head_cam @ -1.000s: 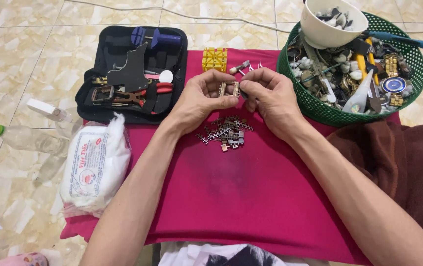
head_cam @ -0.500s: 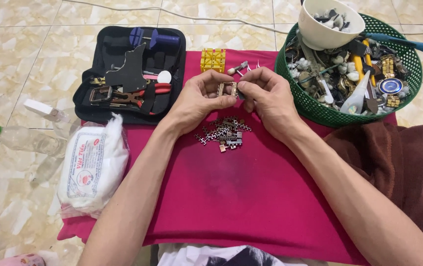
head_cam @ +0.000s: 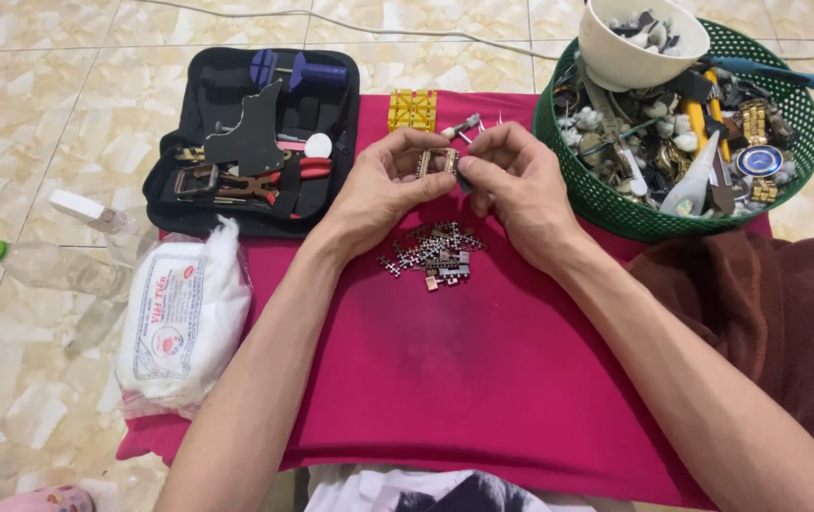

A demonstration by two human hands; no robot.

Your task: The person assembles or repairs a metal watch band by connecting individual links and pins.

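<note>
My left hand (head_cam: 390,183) and my right hand (head_cam: 511,180) meet above the magenta cloth (head_cam: 445,379), both pinching one short piece of metal watch band (head_cam: 437,162) between thumbs and fingertips. Just below the hands, a small heap of loose metal band links (head_cam: 434,256) lies on the cloth. A yellow plastic block (head_cam: 412,109) stands behind my left hand.
A black open tool case (head_cam: 255,142) with pliers and small tools lies at the back left. At the back right, a green basket (head_cam: 615,204) holds watch parts and a white bowl (head_cam: 630,57). Left: a white cotton bag (head_cam: 180,318), a clear bottle (head_cam: 47,267). Right: a brown towel (head_cam: 758,303).
Both hands stay together on the band piece, with only small finger shifts. The view has drifted slightly.
</note>
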